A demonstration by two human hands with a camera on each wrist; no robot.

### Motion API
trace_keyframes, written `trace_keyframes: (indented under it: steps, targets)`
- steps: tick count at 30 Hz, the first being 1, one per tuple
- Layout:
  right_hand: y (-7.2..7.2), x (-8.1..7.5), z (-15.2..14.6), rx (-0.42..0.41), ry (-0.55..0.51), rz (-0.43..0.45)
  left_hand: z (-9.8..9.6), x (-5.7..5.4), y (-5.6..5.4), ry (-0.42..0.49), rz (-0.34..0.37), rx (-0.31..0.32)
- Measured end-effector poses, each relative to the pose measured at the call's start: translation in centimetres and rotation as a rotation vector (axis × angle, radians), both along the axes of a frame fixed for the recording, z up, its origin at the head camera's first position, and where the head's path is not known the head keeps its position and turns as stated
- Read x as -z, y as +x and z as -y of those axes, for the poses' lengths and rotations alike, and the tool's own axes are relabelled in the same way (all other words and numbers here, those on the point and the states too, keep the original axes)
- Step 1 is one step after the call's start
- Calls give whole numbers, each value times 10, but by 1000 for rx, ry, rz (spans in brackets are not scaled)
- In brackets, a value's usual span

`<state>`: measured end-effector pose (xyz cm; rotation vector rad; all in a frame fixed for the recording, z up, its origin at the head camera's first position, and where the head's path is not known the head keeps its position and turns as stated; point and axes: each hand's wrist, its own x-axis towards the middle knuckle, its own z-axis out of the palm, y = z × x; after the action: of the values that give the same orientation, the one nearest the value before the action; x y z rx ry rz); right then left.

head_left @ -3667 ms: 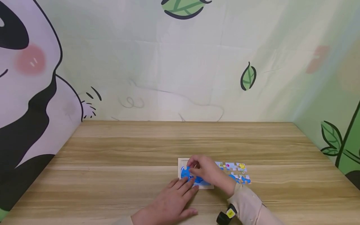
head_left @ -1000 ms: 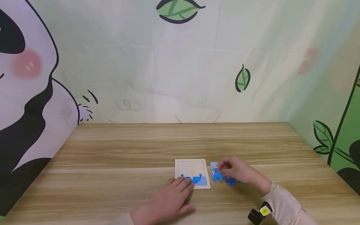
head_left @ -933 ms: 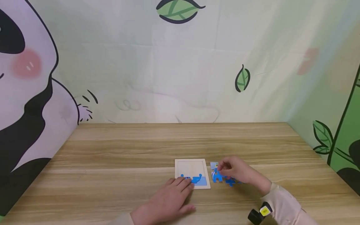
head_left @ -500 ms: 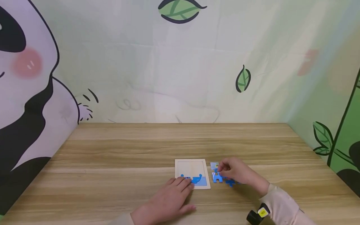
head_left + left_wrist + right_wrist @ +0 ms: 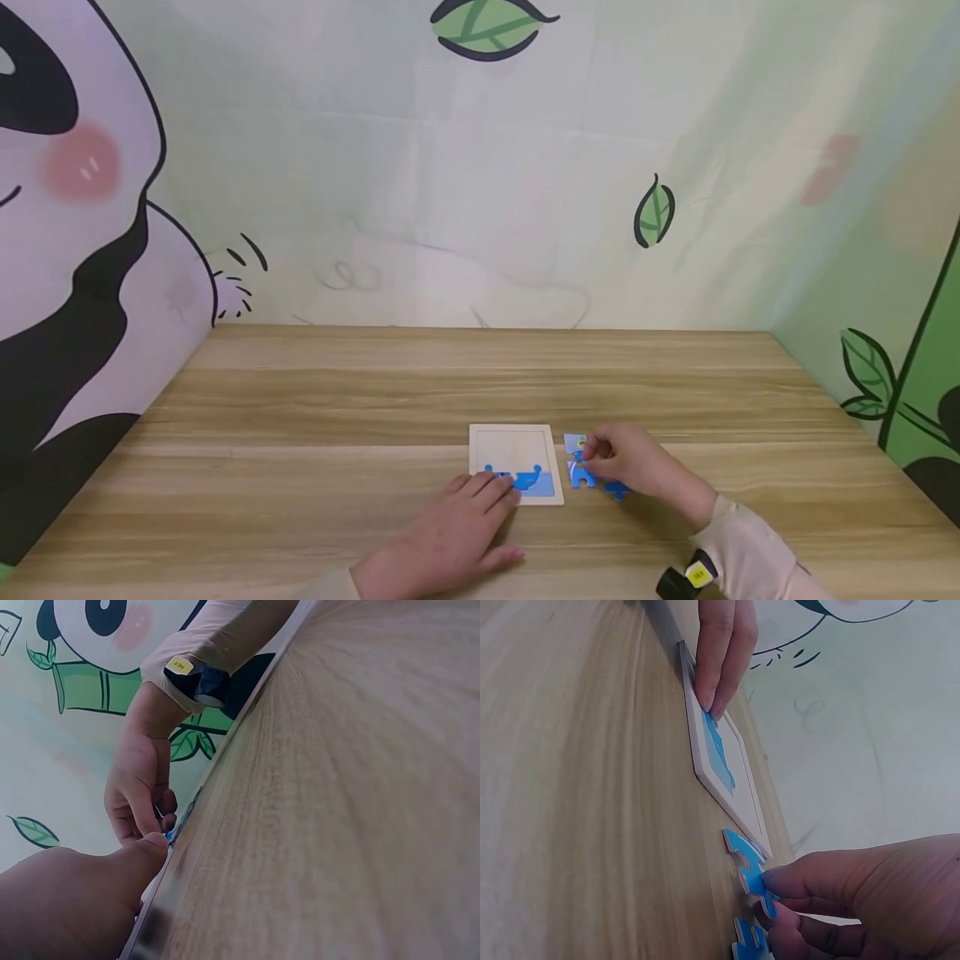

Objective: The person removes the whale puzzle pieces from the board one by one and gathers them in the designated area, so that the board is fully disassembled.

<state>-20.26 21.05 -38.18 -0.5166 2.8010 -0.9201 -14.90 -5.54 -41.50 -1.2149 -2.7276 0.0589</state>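
A square wooden puzzle frame [image 5: 555, 467] lies on the table, its bottom strip filled with blue jigsaw pieces [image 5: 542, 483] and its upper part bare board. My left hand [image 5: 453, 533] rests flat over the frame's lower left edge, fingertips on the blue pieces. Right of the frame, my right hand [image 5: 630, 458] pinches a blue jigsaw piece [image 5: 751, 879] with a white stripe between thumb and finger, close over the tabletop. Another blue piece [image 5: 617, 490] lies just below this hand, and a light piece [image 5: 573, 442] lies beyond its fingertips. The hand hides other loose pieces.
The wood-grain table [image 5: 337, 392] meets a wall sheet printed with a panda [image 5: 97, 250] and leaves [image 5: 655, 212]. A black wrist camera [image 5: 686, 575] with a yellow label sits on the right sleeve.
My right hand has moved from over the frame to the loose pieces on its right. A blue piece formerly at the frame's left is gone from there. The left hand stays put.
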Motion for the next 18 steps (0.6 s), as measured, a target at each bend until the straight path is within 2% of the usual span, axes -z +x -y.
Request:
trace_keyframes:
  steps: [4,18]
  targets:
    - [1,0,1,4,23,-27,0,0,0,10,-2,1]
    - [4,0,2,15,14,-28,0,-2,1,13,-15,5]
